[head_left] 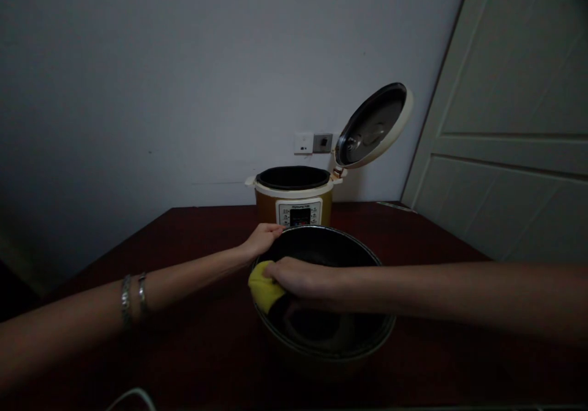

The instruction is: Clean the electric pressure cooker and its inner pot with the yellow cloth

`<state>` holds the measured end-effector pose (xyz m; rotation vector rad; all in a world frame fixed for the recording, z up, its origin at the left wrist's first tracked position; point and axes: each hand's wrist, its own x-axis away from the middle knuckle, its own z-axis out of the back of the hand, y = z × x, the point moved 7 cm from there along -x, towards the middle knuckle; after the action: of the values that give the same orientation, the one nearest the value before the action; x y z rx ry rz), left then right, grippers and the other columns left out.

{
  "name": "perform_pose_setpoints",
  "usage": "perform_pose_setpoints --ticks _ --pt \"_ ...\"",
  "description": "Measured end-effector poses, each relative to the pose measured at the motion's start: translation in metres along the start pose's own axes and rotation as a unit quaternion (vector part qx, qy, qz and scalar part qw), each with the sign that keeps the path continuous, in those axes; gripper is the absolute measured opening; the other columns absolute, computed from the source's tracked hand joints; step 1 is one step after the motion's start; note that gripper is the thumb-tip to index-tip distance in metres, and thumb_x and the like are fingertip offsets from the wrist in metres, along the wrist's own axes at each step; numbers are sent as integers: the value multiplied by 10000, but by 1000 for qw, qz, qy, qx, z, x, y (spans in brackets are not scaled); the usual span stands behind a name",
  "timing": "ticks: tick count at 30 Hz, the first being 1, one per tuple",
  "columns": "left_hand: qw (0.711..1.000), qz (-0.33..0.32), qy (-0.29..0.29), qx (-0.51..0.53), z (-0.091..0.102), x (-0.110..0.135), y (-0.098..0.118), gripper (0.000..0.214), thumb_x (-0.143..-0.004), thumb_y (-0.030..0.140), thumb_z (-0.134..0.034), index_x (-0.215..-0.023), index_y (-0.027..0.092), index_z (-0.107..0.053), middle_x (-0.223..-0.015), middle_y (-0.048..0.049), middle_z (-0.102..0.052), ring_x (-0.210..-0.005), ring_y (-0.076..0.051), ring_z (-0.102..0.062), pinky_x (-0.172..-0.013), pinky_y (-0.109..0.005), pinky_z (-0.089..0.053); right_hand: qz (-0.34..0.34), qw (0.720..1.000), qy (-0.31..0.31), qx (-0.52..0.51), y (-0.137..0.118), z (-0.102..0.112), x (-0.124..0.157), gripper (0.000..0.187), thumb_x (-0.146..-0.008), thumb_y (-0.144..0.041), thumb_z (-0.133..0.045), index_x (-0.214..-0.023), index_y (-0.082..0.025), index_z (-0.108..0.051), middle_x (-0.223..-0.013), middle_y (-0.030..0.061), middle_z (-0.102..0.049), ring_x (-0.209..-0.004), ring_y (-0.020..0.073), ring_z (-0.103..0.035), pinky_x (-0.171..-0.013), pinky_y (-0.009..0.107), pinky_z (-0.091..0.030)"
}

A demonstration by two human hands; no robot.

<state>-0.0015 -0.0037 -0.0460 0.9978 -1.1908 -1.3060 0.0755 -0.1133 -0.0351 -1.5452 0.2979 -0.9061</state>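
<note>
The left hand pinched the pot at lower centre by its rim; the right hand closed round a yellow cloth at its left edge. Wiping seemed underway; another stroke called for steady bracing.

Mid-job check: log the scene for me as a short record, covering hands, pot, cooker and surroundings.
left hand: gripping the far-left rim of the black pot
right hand: holding a yellow cloth at the pot's left rim
pot: mouth up, in front of the cooker; base lost in shadow
electric cooker: on the dark red table, interior too dark to read
cooker lid: hinged open, right side
wall: socket behind cooker
</note>
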Motion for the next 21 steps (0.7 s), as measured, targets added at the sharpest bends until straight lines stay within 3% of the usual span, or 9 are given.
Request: perform_pose_setpoints --ticks 5,8,10,12,14,17,19,21 --pt "1000 4 -3 -21 0 1 0 240 -796 136 -499 -934 114 -694 -687 -31 -687 -604 -137 -585 -637 -262 -435 -49 978 -42 200 -5 14 34 137 -777 -234 -490 -674 -152 -529 -594 -43 -472 -452 61 -395 -451 192 -378" --pt "998 -16 -7 -65 0 0 2 256 -800 147 -491 -954 109 -692 -715 -44 -694 -624 -146 -595 -647 -271 -445 -117 923 -112 349 -4 36 65 261 -800 -293 -492 -580 -154 -521 -526 -48 -437 -446 62 -395 -453 188 -363" --pt "993 -47 -19 -111 0 -1 5 273 -813 173 -477 -974 110 -689 -772 -58 -704 -676 -160 -611 -663 -276 -451 -136 888 -106 427 -8 58 79 361 -832 -377 -455 -565 -150 -542 -537 -28 -478 -467 72 -432 -463 195 -364" --pt "983 -82 -32 -160 0 -1 8 294 -827 204 -459 -988 115 -688 -835 -71 -711 -745 -180 -624 -688 -285 -457 -114 854 -65 503 -13 81 84 375 -790 -458 -512 -591 -150 -588 -568 -16 -527 -490 85 -463 -483 209 -373" --pt "971 -113 -42 -206 -1 -1 11 316 -839 227 -437 -1004 122 -685 -893 -77 -712 -809 -198 -629 -723 -298 -460 -81 800 -18 595 -16 98 80 306 -686 -460 -628 -652 -156 -647 -606 -3 -575 -531 119 -518 -532 247 -409" --pt "949 -152 -46 -271 -2 2 18 331 -851 230 -417 -1027 131 -679 -984 -81 -704 -895 -210 -625 -791 -309 -448 -43 683 30 728 -14 113 61 258 -629 -373 -695 -730 -135 -702 -690 66 -653 -673 226 -622 -732 395 -462" --pt "934 -173 -44 -309 -4 5 24 332 -850 217 -415 -1038 132 -676 -1032 -86 -695 -938 -214 -618 -827 -312 -437 30 604 28 796 -14 110 40 187 -679 -257 -675 -785 -109 -713 -795 120 -691 -862 283 -641 -928 482 -378" --pt "922 -184 -43 -336 -6 7 28 341 -850 208 -408 -1052 127 -670 -1047 -94 -692 -947 -216 -620 -836 -312 -435 156 510 -2 846 -16 99 19 145 -744 -125 -603 -837 -106 -713 -964 139 -693 -1100 288 -560 -1053 491 -245"
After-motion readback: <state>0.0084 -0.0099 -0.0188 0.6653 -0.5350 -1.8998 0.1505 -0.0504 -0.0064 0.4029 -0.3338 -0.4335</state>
